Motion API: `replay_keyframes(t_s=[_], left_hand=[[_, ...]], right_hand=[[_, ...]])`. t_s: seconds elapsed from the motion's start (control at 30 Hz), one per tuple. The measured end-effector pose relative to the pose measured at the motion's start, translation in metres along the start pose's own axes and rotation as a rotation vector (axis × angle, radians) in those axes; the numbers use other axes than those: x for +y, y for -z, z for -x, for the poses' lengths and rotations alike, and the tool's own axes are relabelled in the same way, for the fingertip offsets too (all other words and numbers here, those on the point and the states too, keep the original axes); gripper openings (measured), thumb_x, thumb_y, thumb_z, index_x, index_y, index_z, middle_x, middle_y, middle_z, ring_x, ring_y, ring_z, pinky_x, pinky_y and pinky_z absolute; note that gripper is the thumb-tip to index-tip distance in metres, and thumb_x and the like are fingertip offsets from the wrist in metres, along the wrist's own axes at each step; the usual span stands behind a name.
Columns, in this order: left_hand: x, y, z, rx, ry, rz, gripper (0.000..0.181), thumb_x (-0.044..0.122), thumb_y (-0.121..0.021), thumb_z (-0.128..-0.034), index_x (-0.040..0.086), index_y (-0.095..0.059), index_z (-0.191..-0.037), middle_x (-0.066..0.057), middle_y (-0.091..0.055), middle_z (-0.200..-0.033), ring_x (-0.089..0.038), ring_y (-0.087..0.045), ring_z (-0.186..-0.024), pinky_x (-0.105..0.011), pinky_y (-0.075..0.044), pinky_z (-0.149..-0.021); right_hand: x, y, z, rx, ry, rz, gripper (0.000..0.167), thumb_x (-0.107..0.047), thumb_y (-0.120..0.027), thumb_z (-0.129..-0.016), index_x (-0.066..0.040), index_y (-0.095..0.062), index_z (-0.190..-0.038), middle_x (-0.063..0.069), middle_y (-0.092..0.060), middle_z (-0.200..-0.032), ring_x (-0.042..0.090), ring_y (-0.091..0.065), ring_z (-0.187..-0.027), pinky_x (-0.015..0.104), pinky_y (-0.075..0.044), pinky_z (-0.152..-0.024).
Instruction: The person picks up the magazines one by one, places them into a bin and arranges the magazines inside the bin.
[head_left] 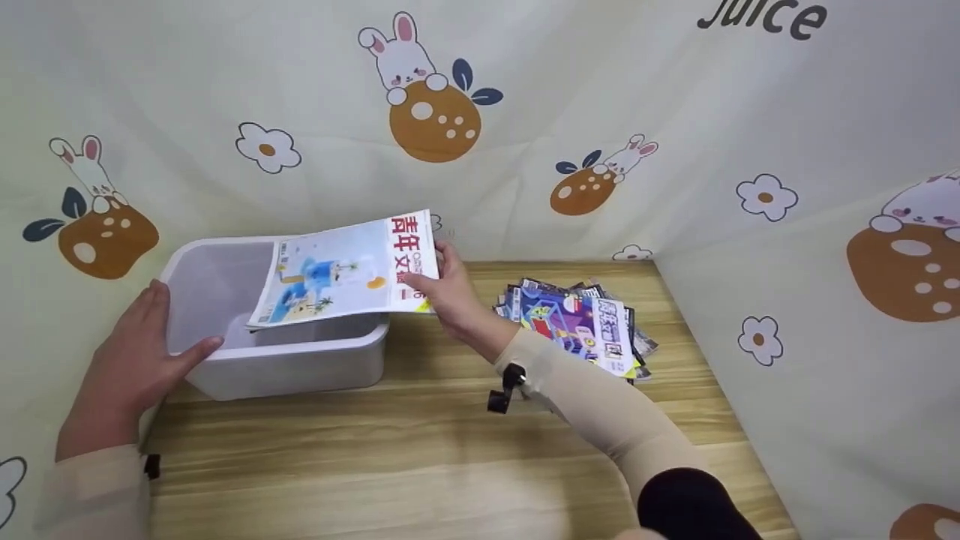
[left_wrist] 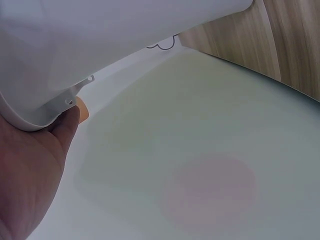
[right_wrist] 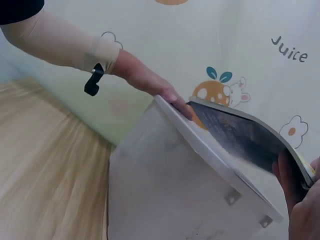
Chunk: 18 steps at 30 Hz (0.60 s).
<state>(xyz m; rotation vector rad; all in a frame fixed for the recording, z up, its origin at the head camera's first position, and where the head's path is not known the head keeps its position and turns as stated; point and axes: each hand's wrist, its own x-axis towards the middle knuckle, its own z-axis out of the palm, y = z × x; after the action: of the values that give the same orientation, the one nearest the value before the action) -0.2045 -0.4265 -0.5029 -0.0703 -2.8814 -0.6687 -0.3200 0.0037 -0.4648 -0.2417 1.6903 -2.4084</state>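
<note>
My right hand [head_left: 459, 298] pinches the right end of a magazine [head_left: 337, 270] with a pale blue cover, thumb on top and fingers beneath. The magazine lies level over the right part of a white bin [head_left: 292, 371], above its rim. In the right wrist view the magazine's dark underside [right_wrist: 240, 135] shows, with the right hand [right_wrist: 302, 205] at its end. My left hand [head_left: 131, 360] grips the bin's left end, thumb over the near rim. The left wrist view shows that hand [left_wrist: 35, 165] under the bin's rim [left_wrist: 30, 122].
A loose pile of magazines [head_left: 577, 326], a purple one on top, lies on the wooden table [head_left: 360, 465] right of the bin. Patterned cloth [head_left: 510, 97] with rabbits and flowers hangs behind and at both sides.
</note>
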Motion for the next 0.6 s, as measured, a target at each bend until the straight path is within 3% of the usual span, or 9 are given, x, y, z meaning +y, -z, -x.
replay_keyframes(t_s=[0.33, 0.6], left_hand=[[0.000, 0.004, -0.002, -0.025, 0.021, -0.004, 0.126, 0.066, -0.069, -0.0998, 0.002, 0.010, -0.175, -0.034, 0.000, -0.180, -0.061, -0.006, -0.163, -0.091, -0.016, -0.113], [0.004, 0.003, -0.001, -0.025, 0.019, 0.001, 0.124, 0.066, -0.066, -0.1014, 0.001, 0.009, -0.175, -0.034, -0.001, -0.180, -0.059, -0.005, -0.164, -0.089, -0.017, -0.117]], right_hand=[[0.001, -0.033, -0.016, 0.013, -0.012, 0.107, 0.082, 0.012, -0.076, -0.096, -0.011, -0.040, -0.165, 0.010, -0.073, -0.130, 0.030, -0.077, -0.110, 0.041, -0.068, -0.091], [0.014, -0.055, -0.016, 0.022, 0.006, 0.138, 0.076, 0.014, -0.078, -0.093, -0.011, -0.048, -0.158, 0.008, -0.074, -0.124, 0.026, -0.078, -0.103, 0.039, -0.069, -0.087]])
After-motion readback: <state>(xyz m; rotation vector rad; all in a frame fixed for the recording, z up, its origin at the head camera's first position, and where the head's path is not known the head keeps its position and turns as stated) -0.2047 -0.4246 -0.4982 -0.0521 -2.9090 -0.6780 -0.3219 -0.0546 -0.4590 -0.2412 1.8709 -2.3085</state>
